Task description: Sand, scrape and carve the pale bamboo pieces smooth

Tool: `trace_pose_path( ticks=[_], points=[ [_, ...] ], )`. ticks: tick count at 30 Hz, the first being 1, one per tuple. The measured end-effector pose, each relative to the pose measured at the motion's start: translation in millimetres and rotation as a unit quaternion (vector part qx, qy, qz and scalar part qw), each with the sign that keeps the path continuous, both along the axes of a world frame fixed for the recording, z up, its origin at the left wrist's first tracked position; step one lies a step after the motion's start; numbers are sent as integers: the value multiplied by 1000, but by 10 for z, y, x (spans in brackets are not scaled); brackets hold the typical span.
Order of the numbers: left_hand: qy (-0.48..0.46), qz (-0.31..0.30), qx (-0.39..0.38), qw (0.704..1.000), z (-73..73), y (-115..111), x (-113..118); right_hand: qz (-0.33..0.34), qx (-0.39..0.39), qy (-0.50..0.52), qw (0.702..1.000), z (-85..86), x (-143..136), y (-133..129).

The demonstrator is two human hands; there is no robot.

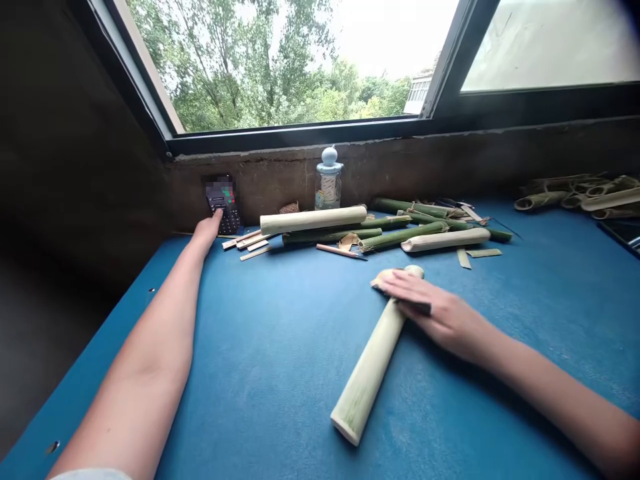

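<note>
My left hand (pixel 206 233) reaches to the back left corner, one finger stretched onto the lit keypad of a dark, phone-like device (pixel 230 217) leaning upright by the wall; its other fingers are mostly hidden. Across the table, my right hand (pixel 430 303) is slightly blurred and presses a folded sheet of sandpaper (pixel 382 277), tan with a dark edge, over the upper part of a peeled bamboo tube (pixel 370 373). This pale tube lies slanted on the blue table (pixel 265 373), its near end toward me. The fingers cover part of both sandpaper and tube.
Behind lie a pale bamboo tube (pixel 315 219), green bamboo pieces (pixel 403 237), thin strips (pixel 255 253) and a pencil (pixel 340 251). A glass jar (pixel 329 187) with a light blue lid stands by the wall. More bamboo pieces (pixel 545 200) lie at the far right, below the window.
</note>
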State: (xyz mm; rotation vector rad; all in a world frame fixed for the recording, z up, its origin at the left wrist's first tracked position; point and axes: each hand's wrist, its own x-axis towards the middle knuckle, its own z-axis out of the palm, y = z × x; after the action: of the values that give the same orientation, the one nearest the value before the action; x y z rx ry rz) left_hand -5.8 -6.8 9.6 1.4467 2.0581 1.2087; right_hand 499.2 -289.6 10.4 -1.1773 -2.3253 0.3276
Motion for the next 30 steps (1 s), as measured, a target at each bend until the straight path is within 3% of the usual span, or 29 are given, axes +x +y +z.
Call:
trace_pose_path(
  ticks=[5,7,10,12,16,18,20,23,24,26,28,30],
  points=[
    [-7,0,9,1000,9,-65,10,174,-27,-21,984,95,-263,-228],
    [-13,-9,12,1000,11,-87,4,138,-40,-2,990,100,-179,-163],
    [-16,-39,14,999,13,-109,-17,-1,-34,21,999,60,-2,-18],
    [-14,-70,12,997,11,-123,-41,-15,-20,15,1000,43,-6,-24],
    [-6,-118,8,993,-13,-142,-94,153,-32,-9,988,69,-201,-185],
    [3,-121,6,993,-29,-142,-115,186,-44,-2,981,75,-192,-164],
    [12,-121,4,993,-39,-134,-131,126,-46,16,991,61,-96,-73],
    [19,-125,2,992,-43,-111,-152,-28,-28,22,999,45,-34,-37],
    [20,-126,1,992,-42,-102,-160,-40,-22,16,999,51,-77,-86],
    [23,-122,0,992,-41,-86,-173,37,-22,-1,999,74,-224,-233],
    [26,-118,1,993,-42,-79,-181,184,-38,-10,982,93,-333,-329],
    [28,-117,3,993,-41,-84,-181,224,-40,-3,974,87,-297,-278]
  ],
)
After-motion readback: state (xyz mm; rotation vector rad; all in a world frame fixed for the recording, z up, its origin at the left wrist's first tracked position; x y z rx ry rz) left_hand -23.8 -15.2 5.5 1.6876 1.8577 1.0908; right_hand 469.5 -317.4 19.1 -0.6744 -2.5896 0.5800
